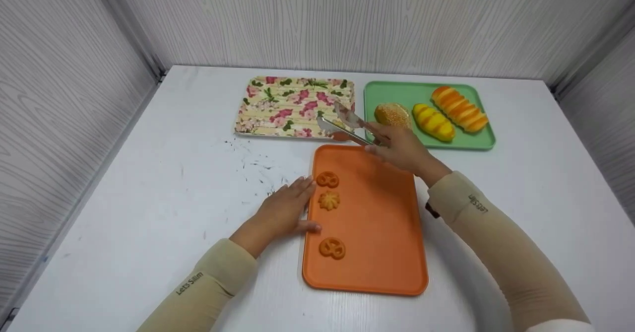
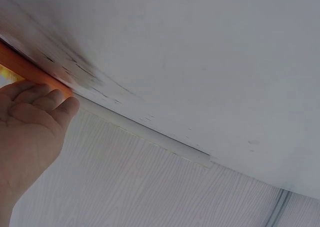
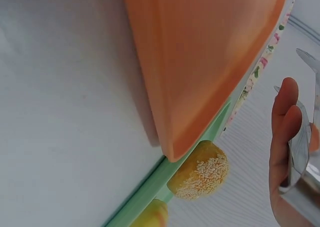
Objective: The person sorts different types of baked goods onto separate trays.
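My right hand (image 1: 404, 151) grips metal tongs (image 1: 354, 136), whose two arms stand apart over the right end of a floral tray (image 1: 278, 106). In the right wrist view the tongs (image 3: 300, 142) lie along the fingers; a small orange patch by their tips is unclear. With fairly straight fingers, my left hand (image 1: 283, 210) touches the left edge of an orange tray (image 1: 372, 242), its thumb over the rim. Along that tray's left side lie a pretzel-shaped cookie (image 1: 327, 179), a flower-shaped cookie (image 1: 329, 200) and another pretzel-shaped cookie (image 1: 332, 248).
Behind the right hand, a green tray (image 1: 397, 91) carries a sesame bun (image 1: 394, 114), a yellow bread roll (image 1: 433, 122) and a striped loaf (image 1: 460, 108). Wood-grain panels (image 1: 297, 24) border the white table (image 1: 149, 198) at the back and sides.
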The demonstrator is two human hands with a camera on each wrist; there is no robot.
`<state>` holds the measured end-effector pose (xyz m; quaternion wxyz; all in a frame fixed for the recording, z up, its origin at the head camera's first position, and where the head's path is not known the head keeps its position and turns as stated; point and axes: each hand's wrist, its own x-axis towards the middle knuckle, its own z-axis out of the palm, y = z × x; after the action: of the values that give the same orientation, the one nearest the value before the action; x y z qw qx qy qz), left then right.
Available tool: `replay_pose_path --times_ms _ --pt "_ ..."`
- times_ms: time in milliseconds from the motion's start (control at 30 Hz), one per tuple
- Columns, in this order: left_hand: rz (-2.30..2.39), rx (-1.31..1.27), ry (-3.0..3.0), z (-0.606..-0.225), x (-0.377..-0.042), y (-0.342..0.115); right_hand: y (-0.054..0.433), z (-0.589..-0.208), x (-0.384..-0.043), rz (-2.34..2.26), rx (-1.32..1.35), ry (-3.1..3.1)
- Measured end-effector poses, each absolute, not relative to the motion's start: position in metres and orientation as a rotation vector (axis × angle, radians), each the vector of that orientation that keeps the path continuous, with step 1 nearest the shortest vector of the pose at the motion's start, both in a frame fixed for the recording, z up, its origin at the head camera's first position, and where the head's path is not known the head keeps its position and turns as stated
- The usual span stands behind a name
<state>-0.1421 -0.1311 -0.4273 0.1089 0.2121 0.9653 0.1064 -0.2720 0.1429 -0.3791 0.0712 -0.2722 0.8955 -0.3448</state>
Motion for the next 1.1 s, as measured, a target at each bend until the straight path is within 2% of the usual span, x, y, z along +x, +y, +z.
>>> replay_pose_path --times_ms 333,733,967,1100 --pt "0.333 0.634 2.829 -0.428 -0.142 -0.131 0.152 -0.386 -0.256 -0.955 -0.820 2.626" --pt "0.345 0.631 2.818 -0.428 -0.142 -0.131 0.159 -0.394 -0.244 -0.848 -1.047 2.572" --pt "0.331 0.649 2.824 -0.429 -0.143 -0.132 0.160 -0.396 -0.241 -0.900 -1.005 2.498" --pt "0.341 0.655 2.831 -0.430 -0.144 -0.132 0.161 -0.397 -0.241 -0.881 -1.084 2.493"
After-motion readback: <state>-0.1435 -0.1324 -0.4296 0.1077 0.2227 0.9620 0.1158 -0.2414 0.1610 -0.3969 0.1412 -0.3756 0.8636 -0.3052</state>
